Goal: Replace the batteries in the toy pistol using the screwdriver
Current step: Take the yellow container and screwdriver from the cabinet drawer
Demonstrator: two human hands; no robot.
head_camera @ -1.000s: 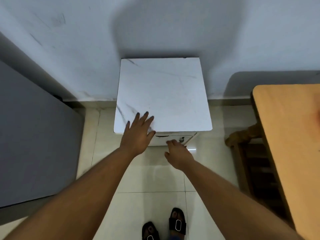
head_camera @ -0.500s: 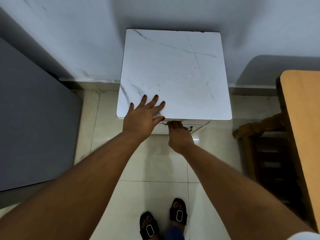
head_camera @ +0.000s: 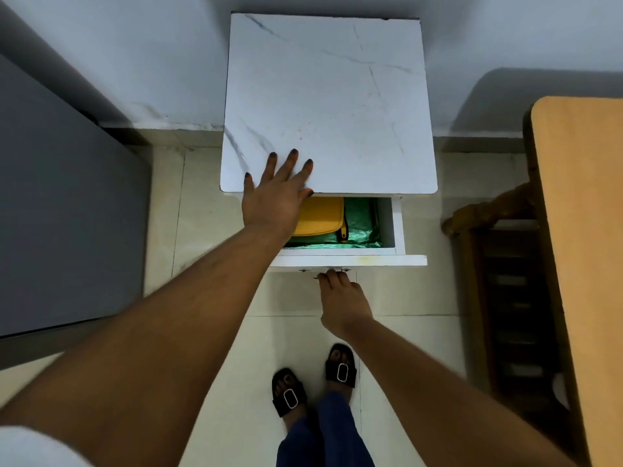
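A white marble-patterned cabinet (head_camera: pixel 330 96) stands against the wall, its top drawer (head_camera: pixel 347 261) pulled out toward me. My left hand (head_camera: pixel 276 197) lies flat with spread fingers on the cabinet top's front left edge. My right hand (head_camera: pixel 340 298) has its fingers curled under the drawer's front, at the handle. Inside the drawer lies a yellow case (head_camera: pixel 320 219) on a green liner (head_camera: pixel 360 220), partly hidden by my left hand and the cabinet top. No toy pistol, batteries or screwdriver show.
A grey surface (head_camera: pixel 67 197) fills the left side. At the right stands a wooden table (head_camera: pixel 583 230) with a wooden chair (head_camera: pixel 499 281) tucked beside it. Pale floor tiles (head_camera: pixel 209 203) lie around the cabinet, and my sandalled feet (head_camera: pixel 313 382) stand in front of it.
My right hand has pulled the drawer out from shut, exposing the yellow case and green liner. My left hand has stayed pressed on the cabinet top. The camera has moved closer.
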